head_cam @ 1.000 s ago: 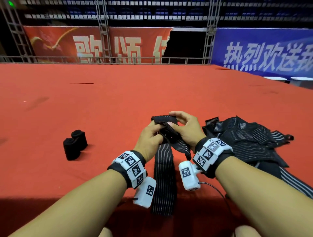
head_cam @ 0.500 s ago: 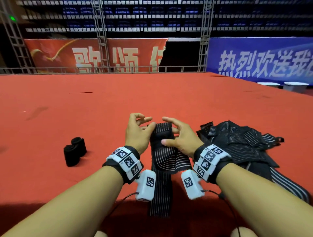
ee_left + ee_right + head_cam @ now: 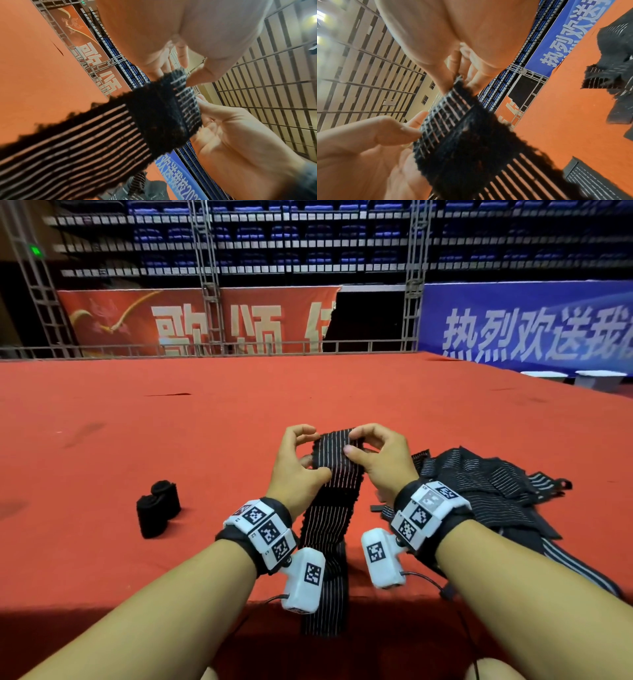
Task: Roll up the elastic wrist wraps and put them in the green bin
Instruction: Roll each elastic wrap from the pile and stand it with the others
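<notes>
A: Wrap (image 3: 331, 501) is running lengthwise, straight away from the body. Far end is raised between the hands; near end is trailing over the tabletop (image 3: 205, 419) edge toward the lap.

B: So the long axis is lying fore-and-aft, not across?

A: Yes. The hands are sitting at its far end, one to each side. Left hand (image 3: 297, 470) is pinching the left edge, thumb on the striped face. Right hand (image 3: 380, 463) is pinching the right edge, fingertips curled over the top end.

B: Which is nearer the end?

A: Both about level, from the head view. The right fingers are covering the top corner a bit more. Wrist views are showing a dark patch just below the end, likely the fastener strip; can't say for sure.

B: Roll direction, then?

A: My guess: the end needs to be turning over toward the body, down the strip, with the slack feeding up from the table edge. No roll is showing yet at the end.

B: Around it?

A: Loose wraps (image 3: 486, 491) are heaped just right of the right wrist. Two rolls (image 3: 158, 506) are standing well off to the left. The green bin isn't showing in any view.
</notes>
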Action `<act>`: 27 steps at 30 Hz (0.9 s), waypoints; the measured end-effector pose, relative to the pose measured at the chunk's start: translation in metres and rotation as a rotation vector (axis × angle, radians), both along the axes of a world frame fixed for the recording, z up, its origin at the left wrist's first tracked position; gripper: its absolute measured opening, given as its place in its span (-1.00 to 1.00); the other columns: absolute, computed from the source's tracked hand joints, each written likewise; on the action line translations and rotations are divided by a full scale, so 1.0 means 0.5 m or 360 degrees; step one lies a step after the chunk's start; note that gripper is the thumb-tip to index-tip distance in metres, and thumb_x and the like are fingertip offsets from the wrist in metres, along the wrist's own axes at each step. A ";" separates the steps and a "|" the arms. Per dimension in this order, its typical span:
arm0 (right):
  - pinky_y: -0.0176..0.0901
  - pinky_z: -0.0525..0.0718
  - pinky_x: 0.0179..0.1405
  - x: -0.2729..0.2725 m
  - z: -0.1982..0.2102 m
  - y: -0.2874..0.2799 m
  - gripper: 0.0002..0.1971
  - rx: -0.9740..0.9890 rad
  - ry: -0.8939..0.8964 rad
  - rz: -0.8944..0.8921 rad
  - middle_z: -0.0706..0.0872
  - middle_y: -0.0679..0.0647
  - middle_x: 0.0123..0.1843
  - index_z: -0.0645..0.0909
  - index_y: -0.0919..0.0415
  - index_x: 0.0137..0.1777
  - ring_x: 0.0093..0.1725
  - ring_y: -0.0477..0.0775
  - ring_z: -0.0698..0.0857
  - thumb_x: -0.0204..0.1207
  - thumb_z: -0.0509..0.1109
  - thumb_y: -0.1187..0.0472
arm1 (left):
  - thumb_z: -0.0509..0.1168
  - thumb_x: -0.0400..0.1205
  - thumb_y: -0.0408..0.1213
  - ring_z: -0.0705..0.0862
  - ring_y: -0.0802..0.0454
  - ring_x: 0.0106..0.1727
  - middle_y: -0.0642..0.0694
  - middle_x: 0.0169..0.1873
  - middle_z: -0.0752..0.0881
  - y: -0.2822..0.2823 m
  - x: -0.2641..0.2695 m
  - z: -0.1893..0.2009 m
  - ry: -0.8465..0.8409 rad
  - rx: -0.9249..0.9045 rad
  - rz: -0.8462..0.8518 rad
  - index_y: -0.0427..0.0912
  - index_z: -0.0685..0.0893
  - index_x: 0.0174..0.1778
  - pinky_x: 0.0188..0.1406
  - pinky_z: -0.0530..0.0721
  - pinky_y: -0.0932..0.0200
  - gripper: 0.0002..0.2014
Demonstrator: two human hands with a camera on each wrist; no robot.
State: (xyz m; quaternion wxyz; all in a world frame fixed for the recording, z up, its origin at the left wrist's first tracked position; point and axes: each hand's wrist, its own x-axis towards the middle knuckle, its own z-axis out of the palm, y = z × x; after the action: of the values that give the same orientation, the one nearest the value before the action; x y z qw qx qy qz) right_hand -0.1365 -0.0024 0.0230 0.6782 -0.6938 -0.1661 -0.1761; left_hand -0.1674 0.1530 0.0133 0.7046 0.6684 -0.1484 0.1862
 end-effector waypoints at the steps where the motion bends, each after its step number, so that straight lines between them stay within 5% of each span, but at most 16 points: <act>1: -0.09 0.77 0.01 -0.003 0.003 -0.001 -0.68 0.0029 -0.0010 0.0024 0.77 0.03 -0.03 0.65 0.14 -0.04 -0.06 -0.05 0.74 0.48 0.48 0.60 | 0.32 0.42 -0.63 0.73 0.00 -0.16 -0.12 0.34 0.58 0.000 0.000 0.002 -0.0001 -0.0001 0.0021 -0.04 0.49 0.23 -0.40 0.67 0.17 -0.47; 5: 0.02 0.80 -0.10 -0.013 0.009 -0.005 -0.46 0.0102 0.0039 0.0198 0.81 0.14 0.01 0.58 0.06 0.26 -0.13 0.06 0.77 0.47 0.44 0.66 | 0.37 0.65 -0.50 0.74 0.28 -0.26 -0.09 0.21 0.69 0.001 0.009 0.016 0.0040 -0.0051 0.0183 -0.11 0.55 0.35 -0.32 0.74 0.15 -0.62; 8: -0.03 0.81 -0.17 -0.015 0.010 -0.002 -0.44 0.0092 0.0053 0.0259 0.83 0.09 -0.08 0.60 0.09 0.31 -0.15 0.04 0.79 0.46 0.45 0.66 | 0.39 0.68 -0.46 0.78 0.19 -0.14 -0.10 -0.04 0.79 0.008 0.014 0.020 0.0042 -0.0044 0.0249 -0.14 0.67 0.29 -0.24 0.77 0.20 -0.71; 10: -0.15 0.77 -0.20 -0.017 0.013 0.000 -0.54 0.0105 0.0061 0.0262 0.83 0.08 -0.12 0.64 0.15 0.28 -0.16 -0.01 0.81 0.48 0.48 0.60 | 0.44 0.65 -0.47 0.78 0.13 -0.09 -0.07 -0.11 0.81 0.014 0.015 0.019 -0.0011 0.0033 0.0295 -0.13 0.76 0.14 -0.08 0.79 0.18 -0.79; 13: -0.22 0.73 -0.18 -0.022 0.017 0.006 -0.84 0.0058 0.0009 0.0176 0.84 0.04 -0.18 0.73 0.17 0.10 -0.17 -0.06 0.80 0.57 0.53 0.36 | 0.46 0.59 -0.55 0.75 0.24 -0.20 -0.03 -0.21 0.81 0.018 0.008 0.019 -0.0070 0.0053 0.0277 -0.16 0.81 -0.03 -0.14 0.71 0.32 -0.81; 15: -0.16 0.72 -0.17 -0.020 0.017 0.011 -0.96 0.0020 0.0013 0.0069 0.83 0.00 -0.25 0.75 0.15 -0.03 -0.21 -0.08 0.78 0.60 0.53 0.20 | 0.45 0.57 -0.59 0.73 0.22 -0.27 -0.03 -0.29 0.80 0.017 0.004 0.021 -0.0085 0.0029 0.0246 -0.22 0.81 -0.13 -0.22 0.68 0.34 -0.83; 18: 0.09 0.78 -0.03 -0.008 0.012 0.014 -0.88 -0.0122 -0.0023 -0.0061 0.81 0.00 -0.24 0.75 0.09 -0.13 -0.18 -0.02 0.77 0.61 0.50 0.10 | 0.47 0.57 -0.56 0.71 0.17 -0.29 -0.01 -0.35 0.80 0.014 0.000 0.019 -0.0117 -0.0010 0.0231 -0.21 0.81 -0.23 -0.23 0.67 0.29 -0.84; 21: 0.00 0.73 0.13 -0.005 0.005 0.016 -0.91 -0.0206 -0.0072 -0.0121 0.78 -0.06 -0.17 0.69 0.06 -0.12 -0.14 -0.17 0.73 0.56 0.53 0.25 | 0.49 0.57 -0.52 0.71 0.18 -0.29 0.02 -0.35 0.80 0.013 -0.002 0.022 -0.0129 0.0004 0.0223 -0.20 0.82 -0.23 -0.23 0.67 0.30 -0.86; 23: -0.03 0.77 0.09 -0.009 0.004 0.017 -0.75 -0.0144 -0.0036 -0.0095 0.81 -0.05 -0.08 0.64 0.02 0.05 -0.11 -0.23 0.78 0.54 0.53 0.38 | 0.49 0.57 -0.52 0.71 0.21 -0.31 0.04 -0.37 0.80 0.014 -0.003 0.025 -0.0114 0.0007 0.0200 -0.20 0.82 -0.23 -0.25 0.65 0.32 -0.86; 27: 0.14 0.85 -0.07 -0.017 0.015 0.018 -0.60 0.0081 0.0039 -0.0004 0.87 0.09 -0.03 0.63 -0.02 0.19 -0.07 0.12 0.87 0.51 0.52 0.46 | 0.53 0.58 -0.34 0.72 0.18 -0.22 0.01 -0.30 0.82 0.019 0.000 0.022 -0.0093 0.0118 0.0251 -0.06 0.84 -0.24 -0.11 0.67 0.26 -0.89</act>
State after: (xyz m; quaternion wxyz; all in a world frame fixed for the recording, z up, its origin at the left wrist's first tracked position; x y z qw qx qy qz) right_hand -0.1448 0.0068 0.0306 0.6974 -0.6786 -0.1525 -0.1727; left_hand -0.1675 0.1627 0.0241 0.6578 0.6981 -0.1225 0.2549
